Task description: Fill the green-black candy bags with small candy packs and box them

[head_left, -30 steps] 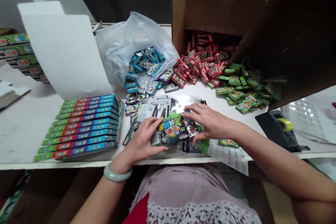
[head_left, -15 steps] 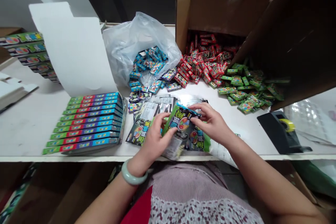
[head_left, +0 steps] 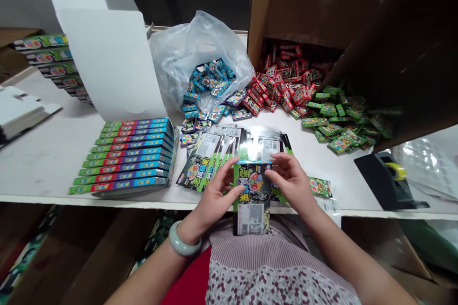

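Both my hands hold one printed plastic pouch [head_left: 252, 198], black and green with a round coloured emblem, upright at the table's front edge. My left hand [head_left: 218, 195] pinches its left edge. On the pouch's upper right edge my right hand [head_left: 291, 182] is closed. Behind the pouch a fanned stack of the same flat pouches [head_left: 229, 152] lies on the white table [head_left: 43, 162]. A single small green packet [head_left: 319, 186] lies just right of my right hand.
An open white box [head_left: 132, 157] of striped packs sits at left, its lid up. A clear bag [head_left: 203, 64] holds blue packets; red packets [head_left: 282, 83] and green packets [head_left: 339, 116] spill from a cardboard carton [head_left: 307, 7]. A tape dispenser [head_left: 388, 178] stands at right.
The pouch was lifted off the stack and turned from lying sideways to standing upright between my hands. Both hands came slightly nearer my body; the view shifted a little to the left.
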Motion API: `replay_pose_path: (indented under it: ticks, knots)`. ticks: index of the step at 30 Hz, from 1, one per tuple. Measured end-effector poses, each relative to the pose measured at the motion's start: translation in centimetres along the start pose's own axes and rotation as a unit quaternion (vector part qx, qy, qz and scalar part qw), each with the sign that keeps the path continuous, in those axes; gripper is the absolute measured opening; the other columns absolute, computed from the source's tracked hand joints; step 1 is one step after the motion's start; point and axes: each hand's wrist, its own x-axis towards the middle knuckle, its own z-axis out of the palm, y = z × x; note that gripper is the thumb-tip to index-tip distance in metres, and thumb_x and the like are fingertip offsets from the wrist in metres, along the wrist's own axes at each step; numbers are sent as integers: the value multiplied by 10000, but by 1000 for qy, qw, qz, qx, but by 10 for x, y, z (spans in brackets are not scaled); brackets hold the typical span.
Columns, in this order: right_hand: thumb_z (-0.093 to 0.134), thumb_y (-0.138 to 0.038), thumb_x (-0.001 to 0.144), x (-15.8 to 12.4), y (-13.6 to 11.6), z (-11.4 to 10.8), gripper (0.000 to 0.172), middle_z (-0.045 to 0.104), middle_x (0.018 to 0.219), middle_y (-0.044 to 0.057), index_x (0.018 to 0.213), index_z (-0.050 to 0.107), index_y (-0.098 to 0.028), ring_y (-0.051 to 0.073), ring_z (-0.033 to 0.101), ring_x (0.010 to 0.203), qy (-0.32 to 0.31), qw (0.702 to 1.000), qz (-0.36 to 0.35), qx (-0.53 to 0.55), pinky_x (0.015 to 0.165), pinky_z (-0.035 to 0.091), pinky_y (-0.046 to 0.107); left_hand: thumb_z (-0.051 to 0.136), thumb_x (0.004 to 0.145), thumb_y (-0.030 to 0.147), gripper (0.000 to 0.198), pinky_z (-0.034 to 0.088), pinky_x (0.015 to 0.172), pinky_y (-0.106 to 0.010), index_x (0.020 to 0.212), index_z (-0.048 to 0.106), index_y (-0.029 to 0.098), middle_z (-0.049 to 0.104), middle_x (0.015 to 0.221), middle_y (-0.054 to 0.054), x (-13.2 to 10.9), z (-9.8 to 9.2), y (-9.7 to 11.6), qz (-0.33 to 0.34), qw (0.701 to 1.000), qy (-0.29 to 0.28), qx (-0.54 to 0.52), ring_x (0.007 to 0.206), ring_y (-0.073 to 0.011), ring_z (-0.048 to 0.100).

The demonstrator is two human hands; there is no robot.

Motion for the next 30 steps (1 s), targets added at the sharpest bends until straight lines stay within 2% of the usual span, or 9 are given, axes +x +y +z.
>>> replay_pose_path:
  ticks: [3,6,9,11,14,17,19,25,30]
  knots:
    - [614,-296,853,-3,0,3,243,637,997,34,1096,616,-285,164,628,860,-6,998,-37,-49,759,550,334,608,866,290,427,541,854,-336,1275,485,275,613,1156,-61,4,-1,4,26,999,33,28,1009,-195,623]
    - [553,-296,890,3,-6,-1,178,633,1023,61,1018,672,-261,189,616,943,-71,993,-56,-77,741,542,340,557,901,292,154,494,919,-340,1023,614,216,640,1058,-51,13,0,11,71,991,96,67,1011,-182,609]
    - [578,-288,864,14,-13,-5,113,628,974,59,858,676,-234,189,604,969,-89,994,-42,-45,744,534,328,562,898,283,136,493,900,-327,821,616,184,679,968,-48,24,2,19,83,989,115,47,966,-173,629]
    - [617,-280,828,19,-17,-5,91,625,930,38,906,644,-241,169,614,902,-80,997,-15,4,713,536,309,586,880,264,89,523,813,-300,925,610,191,696,908,-34,29,3,22,66,990,124,2,874,-156,655]
    - [651,-290,793,22,-21,-5,217,610,895,20,1003,608,-252,146,609,784,-89,996,20,24,604,524,277,614,856,239,231,534,773,-285,1082,593,197,701,909,-32,29,1,24,54,990,128,-27,832,-143,666]
    - [662,-303,786,23,-27,-6,95,597,891,33,813,624,-220,156,598,819,-128,991,-13,-21,636,516,290,654,824,239,87,528,804,-293,882,663,175,688,899,-49,28,-1,27,87,993,80,-10,876,-159,650]
    - [676,-305,776,25,-32,-6,135,597,860,30,733,592,-207,155,593,815,-144,989,-23,-30,646,506,291,674,801,220,49,526,764,-277,789,659,175,674,852,-42,28,-1,32,96,993,66,-7,854,-156,636]
    - [661,-338,797,37,-41,-1,155,588,693,-17,798,594,-199,108,550,555,-185,978,92,-11,524,455,279,687,756,207,53,462,564,-206,750,641,180,627,701,7,38,2,43,15,994,105,-9,620,-95,559]
    - [638,-309,825,38,-45,-1,161,596,711,0,721,593,-195,116,563,596,-199,978,37,-56,550,459,282,681,758,179,84,466,604,-222,702,619,167,615,717,-5,38,-3,45,40,996,73,10,669,-108,565]
